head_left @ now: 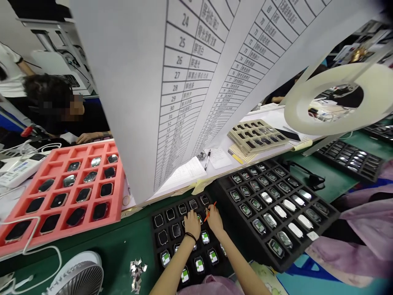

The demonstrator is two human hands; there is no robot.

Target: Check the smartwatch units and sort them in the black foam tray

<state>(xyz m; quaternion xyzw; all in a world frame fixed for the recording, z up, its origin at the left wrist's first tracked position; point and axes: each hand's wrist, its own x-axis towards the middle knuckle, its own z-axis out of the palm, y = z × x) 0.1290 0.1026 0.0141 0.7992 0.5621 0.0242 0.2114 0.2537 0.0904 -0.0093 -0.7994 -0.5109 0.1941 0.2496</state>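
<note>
My left hand (pixel 192 224) rests with its fingers curled down on a small black tray (pixel 159 235) of watch cases, touching a piece in the middle row. My right hand (pixel 214 219) is closed on a thin orange tool (pixel 210 211), its tip pointing at the same spot. Several cases nearer me carry green and white stickers (pixel 205 237). A black band circles my left wrist.
A larger black tray (pixel 319 215) of watch cases lies to the right, a red foam tray (pixel 118 186) to the left. Big printed sheets (pixel 172 82) hang ahead. A white fan (pixel 78 274), foil scraps (pixel 137 270), a ring lamp (pixel 337 98) and a seated person (pixel 61 110) surround me.
</note>
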